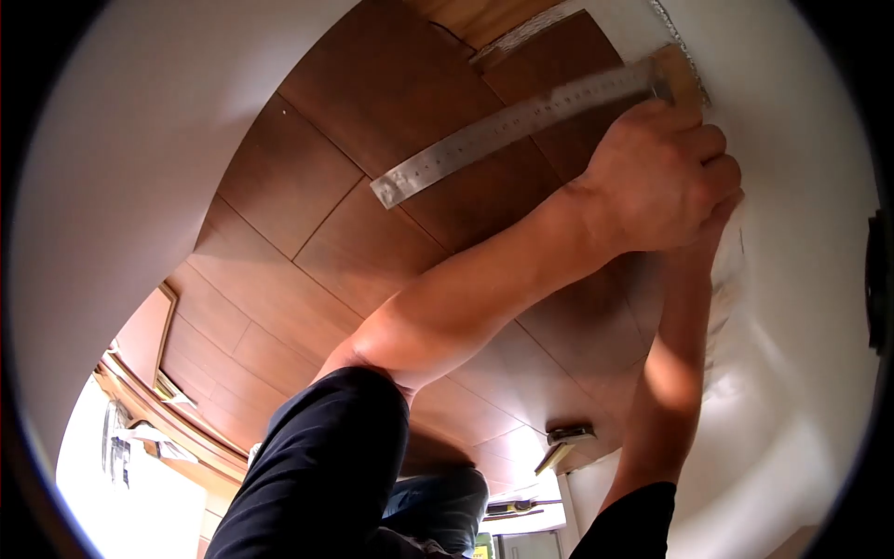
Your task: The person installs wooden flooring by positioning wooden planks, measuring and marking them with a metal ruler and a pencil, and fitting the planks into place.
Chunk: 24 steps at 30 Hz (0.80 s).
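Note:
A long steel rule point(503, 126) with printed markings slants over the brown floorboards, blurred toward its right end. A tan wooden-looking block point(684, 84) meets that end, so the pair looks like a try square. My left hand point(656, 177) reaches across from the lower left, fingers curled closed at the block beside the white wall. Behind it, my right hand point(728, 207) is mostly covered, close to the wall; its fingers and anything in them are hidden.
Brown floorboards point(279, 177) run beneath my arms. A white wall point(792, 279) stands at the right, and a pale curved surface point(121, 140) fills the left. Bare wood point(484, 19) shows at the top. A short dark piece point(570, 435) lies near my knees.

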### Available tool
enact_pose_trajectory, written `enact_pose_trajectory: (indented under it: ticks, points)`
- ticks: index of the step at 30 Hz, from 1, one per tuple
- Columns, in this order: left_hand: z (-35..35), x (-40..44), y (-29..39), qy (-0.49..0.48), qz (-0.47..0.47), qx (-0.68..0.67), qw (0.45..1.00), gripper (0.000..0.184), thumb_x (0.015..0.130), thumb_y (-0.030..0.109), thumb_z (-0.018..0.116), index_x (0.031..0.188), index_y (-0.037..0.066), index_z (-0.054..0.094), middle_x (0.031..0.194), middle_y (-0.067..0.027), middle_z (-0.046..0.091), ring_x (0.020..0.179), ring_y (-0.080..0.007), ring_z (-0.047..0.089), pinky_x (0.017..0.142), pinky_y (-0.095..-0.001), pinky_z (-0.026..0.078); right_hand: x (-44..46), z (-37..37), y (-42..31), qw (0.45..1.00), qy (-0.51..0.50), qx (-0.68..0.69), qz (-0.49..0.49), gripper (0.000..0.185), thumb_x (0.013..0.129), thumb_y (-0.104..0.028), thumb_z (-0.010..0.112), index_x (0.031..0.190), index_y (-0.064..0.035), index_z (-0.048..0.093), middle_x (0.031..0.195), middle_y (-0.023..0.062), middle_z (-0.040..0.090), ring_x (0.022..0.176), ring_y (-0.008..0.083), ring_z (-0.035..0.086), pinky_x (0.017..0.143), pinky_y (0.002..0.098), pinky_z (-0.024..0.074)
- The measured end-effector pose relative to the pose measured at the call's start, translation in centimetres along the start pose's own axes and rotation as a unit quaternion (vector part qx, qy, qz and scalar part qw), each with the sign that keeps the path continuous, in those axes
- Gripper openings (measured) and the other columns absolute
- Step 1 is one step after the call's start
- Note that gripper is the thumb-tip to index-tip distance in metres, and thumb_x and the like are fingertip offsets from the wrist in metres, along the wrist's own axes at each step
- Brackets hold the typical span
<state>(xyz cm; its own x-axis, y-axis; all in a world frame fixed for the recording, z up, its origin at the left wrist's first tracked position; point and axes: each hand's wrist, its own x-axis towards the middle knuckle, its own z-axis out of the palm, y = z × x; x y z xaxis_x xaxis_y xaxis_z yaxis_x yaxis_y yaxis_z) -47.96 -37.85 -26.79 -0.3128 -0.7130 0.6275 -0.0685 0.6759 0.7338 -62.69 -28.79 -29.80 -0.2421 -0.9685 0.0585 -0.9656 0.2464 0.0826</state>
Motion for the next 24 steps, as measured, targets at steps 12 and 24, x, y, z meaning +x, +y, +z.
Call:
enact_pose_trajectory:
  ticks: [12, 24]
  points:
    - [-0.6, 0.4, -1.2, -0.016, -0.082, 0.108, 0.991, 0.018, 0.079, 0.028, 0.08, 0.086, 0.013, 0.073, 0.093, -0.0038, 0.067, 0.094, -0.0245, 0.066, 0.077, -0.0398, 0.052, 6.1, 1.1, -6.8, 0.972, 0.033, -0.221, -0.069, 0.043, 0.108, -0.026, 0.061, 0.144, -0.004, 0.054, 0.132, 0.0122, 0.063, 0.117, 0.03, 0.063, 0.102, 0.0392, 0.053]
    - [-0.7, 1.0, -2.2, 0.067, -0.113, 0.184, 0.974, 0.021, 0.082, 0.029, 0.072, 0.09, 0.011, 0.077, 0.094, -0.008, 0.065, 0.097, -0.028, 0.06, 0.083, -0.0402, 0.047, 5.7, 0.1, -8.3, 0.931, 0.019, -0.36, -0.056, 0.052, 0.101, -0.031, 0.074, 0.14, -0.0025, 0.053, 0.126, 0.0151, 0.063, 0.109, 0.0343, 0.064, 0.096, 0.0416, 0.0573]
